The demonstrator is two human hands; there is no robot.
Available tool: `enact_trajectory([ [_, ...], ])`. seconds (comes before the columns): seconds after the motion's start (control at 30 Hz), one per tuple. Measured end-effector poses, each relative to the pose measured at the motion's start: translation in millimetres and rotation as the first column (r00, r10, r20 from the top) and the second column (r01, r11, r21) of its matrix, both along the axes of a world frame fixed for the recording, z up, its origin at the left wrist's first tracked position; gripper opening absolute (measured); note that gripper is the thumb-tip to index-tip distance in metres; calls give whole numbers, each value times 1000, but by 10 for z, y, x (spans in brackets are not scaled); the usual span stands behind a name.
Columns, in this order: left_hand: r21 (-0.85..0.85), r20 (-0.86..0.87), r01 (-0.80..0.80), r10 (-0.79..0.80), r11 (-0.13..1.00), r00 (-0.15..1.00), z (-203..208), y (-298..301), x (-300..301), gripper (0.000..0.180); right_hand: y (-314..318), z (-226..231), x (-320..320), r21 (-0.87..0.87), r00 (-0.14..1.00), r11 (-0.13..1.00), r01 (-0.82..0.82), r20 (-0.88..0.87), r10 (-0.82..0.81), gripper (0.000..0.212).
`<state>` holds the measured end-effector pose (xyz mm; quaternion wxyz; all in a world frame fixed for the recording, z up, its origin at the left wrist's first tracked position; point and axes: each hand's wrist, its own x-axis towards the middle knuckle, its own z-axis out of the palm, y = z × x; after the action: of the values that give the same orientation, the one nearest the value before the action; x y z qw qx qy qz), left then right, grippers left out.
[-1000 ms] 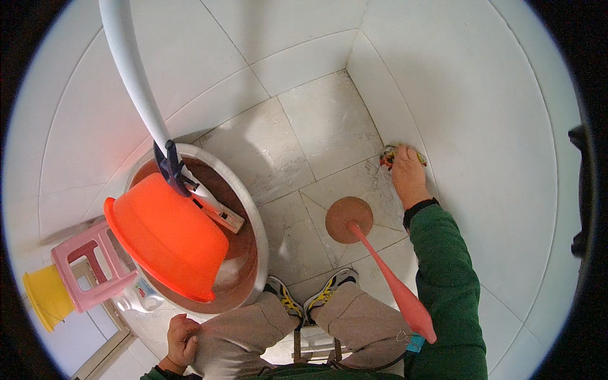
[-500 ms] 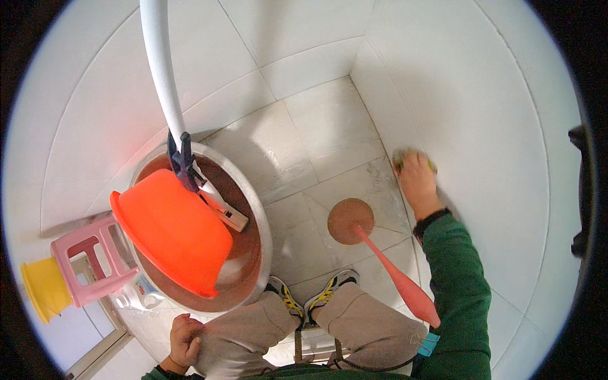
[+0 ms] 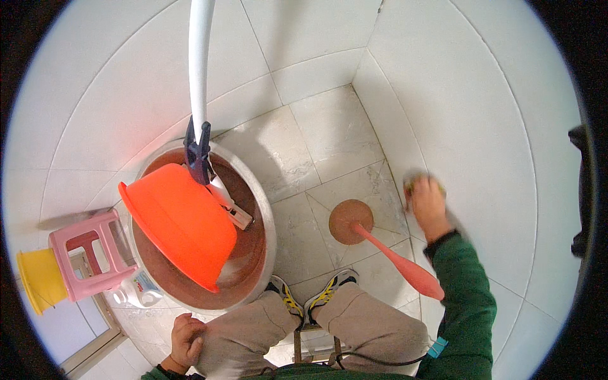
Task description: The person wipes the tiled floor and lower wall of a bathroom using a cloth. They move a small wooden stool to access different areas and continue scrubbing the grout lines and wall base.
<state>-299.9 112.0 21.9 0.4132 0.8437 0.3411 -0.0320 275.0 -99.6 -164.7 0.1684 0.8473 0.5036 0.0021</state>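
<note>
Right hand had a blurry pad gripped near the wall, well right of the tub, left hand loose and empty just nearside of the tub, wall mostly white but floor smudgy, so I guessed partway done.

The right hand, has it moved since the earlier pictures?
Yes. The right hand has moved toward the person, farther from the far floor corner.

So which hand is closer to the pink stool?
Left. The left hand is at the left thigh, right of the pink stool; the right hand is much farther right, past the tub, by the wall.
</note>
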Motion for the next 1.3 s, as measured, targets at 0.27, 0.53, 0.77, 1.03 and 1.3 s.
enact_trajectory([
  [0.27, 60, 27, -6, 4, 998, 1000, 13, -78, -33, 23, -171, 170, -42, -67, 988, 990, -123, 88, 129, 30],
  [0.53, 24, 8, -3, 3, 1000, 1000, -6, -92, -130, 25, -921, 33, -383, -84, 985, 996, -16, -170, 2, 29],
  [0.77, 38, 14, 17, -18, 999, 1000, 27, -150, -80, 27, 571, 575, 392, -43, 901, 973, -226, 370, 226, 22],
  [1.03, 19, 25, 11, -11, 1000, 1000, 7, -147, -177, 27, -934, 135, -515, -316, 967, 922, -224, 41, 250, 29],
  [1.3, 40, 63, 57, -59, 998, 996, 13, -163, -37, 26, 422, 1365, 281, 146, 877, 972, -184, 470, 95, 30],
])
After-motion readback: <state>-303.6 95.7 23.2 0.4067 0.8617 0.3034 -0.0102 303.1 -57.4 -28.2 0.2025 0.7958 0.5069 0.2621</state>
